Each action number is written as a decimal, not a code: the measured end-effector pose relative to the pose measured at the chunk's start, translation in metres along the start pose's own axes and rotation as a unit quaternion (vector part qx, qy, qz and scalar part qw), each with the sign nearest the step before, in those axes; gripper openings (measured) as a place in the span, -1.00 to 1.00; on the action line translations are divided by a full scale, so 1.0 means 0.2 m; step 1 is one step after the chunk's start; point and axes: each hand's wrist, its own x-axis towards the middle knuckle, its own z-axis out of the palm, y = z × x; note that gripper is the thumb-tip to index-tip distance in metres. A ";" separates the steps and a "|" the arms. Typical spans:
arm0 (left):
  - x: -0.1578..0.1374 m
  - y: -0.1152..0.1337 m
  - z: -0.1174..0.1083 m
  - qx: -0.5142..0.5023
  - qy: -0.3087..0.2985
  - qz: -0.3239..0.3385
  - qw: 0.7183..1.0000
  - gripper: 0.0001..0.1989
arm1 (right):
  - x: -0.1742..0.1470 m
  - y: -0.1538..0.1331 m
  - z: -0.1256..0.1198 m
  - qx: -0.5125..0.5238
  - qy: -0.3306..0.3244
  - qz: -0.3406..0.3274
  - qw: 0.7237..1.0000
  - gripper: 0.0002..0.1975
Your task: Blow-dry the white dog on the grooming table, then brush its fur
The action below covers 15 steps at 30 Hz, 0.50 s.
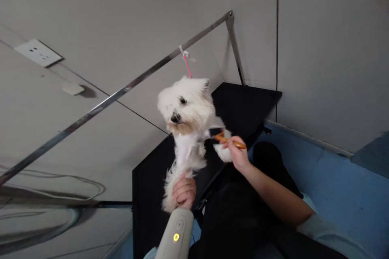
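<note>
1. Head view, nearest to me: a pale grey device [177,232] with a glowing yellow button covers the spot where the left wrist would show.
2. Just past it, a shaggy foreleg [185,162] of the white dog [191,103] lies inside the left hand [184,190] — I see the fingers curled closed around its lower part, fur spilling out on the far side.
3. To the right, a brush [219,136] with an orange wooden handle runs through the right hand [239,156]; those fingers are pinched closed on the handle. Its dark head is blurred beside the dog's chest, and I cannot tell whether it touches fur.
4. Beyond both hands, the dog is on a black table [249,103], its head raised above the held leg.
5. Behind its head, a pink cord [187,66] runs up to a slanting metal bar [124,89], joined to a post [235,48] at the far end.
6. Farthest off I get a grey wall [328,48] — with a white socket plate [39,52] on the left.
</note>
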 end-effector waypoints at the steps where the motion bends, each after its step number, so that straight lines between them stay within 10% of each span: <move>1: -0.01 0.01 -0.01 -0.009 -0.005 -0.004 1.000 -0.55 | -0.01 0.01 0.02 0.000 -0.053 0.031 0.998 -0.54; 9: -0.02 0.22 0.02 0.061 -0.014 -0.257 0.964 -0.56 | -0.09 0.01 0.11 -0.050 -0.153 0.024 0.987 -0.55; 15: -0.07 0.01 -0.09 0.011 -0.029 -0.152 0.988 -0.64 | -0.16 0.03 0.11 -0.087 -0.148 0.017 0.985 -0.58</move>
